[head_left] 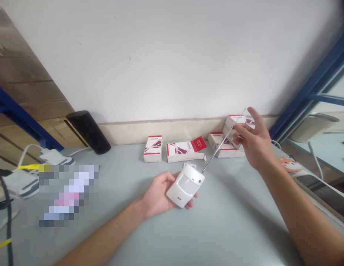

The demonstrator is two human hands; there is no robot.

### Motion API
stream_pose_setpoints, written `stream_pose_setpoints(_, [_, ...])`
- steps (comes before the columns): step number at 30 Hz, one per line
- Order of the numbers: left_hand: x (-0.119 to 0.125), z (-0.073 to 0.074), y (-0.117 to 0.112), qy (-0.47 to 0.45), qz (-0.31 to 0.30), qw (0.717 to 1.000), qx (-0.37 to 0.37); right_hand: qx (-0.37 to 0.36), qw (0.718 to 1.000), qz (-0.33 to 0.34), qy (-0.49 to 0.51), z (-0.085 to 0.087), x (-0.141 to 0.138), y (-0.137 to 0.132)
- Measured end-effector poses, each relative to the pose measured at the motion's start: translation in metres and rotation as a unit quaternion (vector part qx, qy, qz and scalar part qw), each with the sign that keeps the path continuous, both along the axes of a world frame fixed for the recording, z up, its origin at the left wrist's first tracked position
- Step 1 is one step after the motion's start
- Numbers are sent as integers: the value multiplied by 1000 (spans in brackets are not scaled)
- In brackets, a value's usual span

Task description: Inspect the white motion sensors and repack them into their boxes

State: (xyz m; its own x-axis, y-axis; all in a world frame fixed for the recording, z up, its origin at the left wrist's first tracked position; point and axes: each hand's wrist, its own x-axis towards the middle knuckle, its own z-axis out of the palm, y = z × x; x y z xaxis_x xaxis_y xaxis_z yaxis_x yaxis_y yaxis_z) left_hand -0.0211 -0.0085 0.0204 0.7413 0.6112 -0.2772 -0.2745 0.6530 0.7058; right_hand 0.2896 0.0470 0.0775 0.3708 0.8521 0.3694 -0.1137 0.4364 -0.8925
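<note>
A white motion sensor (184,187) with a pale window lies tilted in my left hand (160,194), whose fingers wrap beneath it and show at its right edge. From its top a thin metal telescopic antenna (216,152) slants up to the right, drawn out long. My right hand (255,142) is raised beside the antenna's upper part. Its index finger stretches upward near the tip, apart from the other fingers. One fingertip is right by the rod; whether it touches I cannot tell. A small white bracket (189,164) shows just behind the sensor.
Red and white boxes stand along the wall: a small one (153,149), an opened one (183,150) with its flap out, and a stack (230,136). A black cylinder (88,131) stands back left, near white power strips (20,183). A tablet-like device (321,195) lies at right.
</note>
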Motion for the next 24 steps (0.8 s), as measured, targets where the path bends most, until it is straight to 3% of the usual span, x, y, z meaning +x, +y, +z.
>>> stream_pose_setpoints(14, [-3, -2, 2, 5, -14, 1000, -7, 26, 999, 6, -31, 3, 6, -1])
stream_pose_setpoints(24, [-5, -4, 1, -25, -2, 1000, -16, 13, 998, 2, -55, -5, 10, 5])
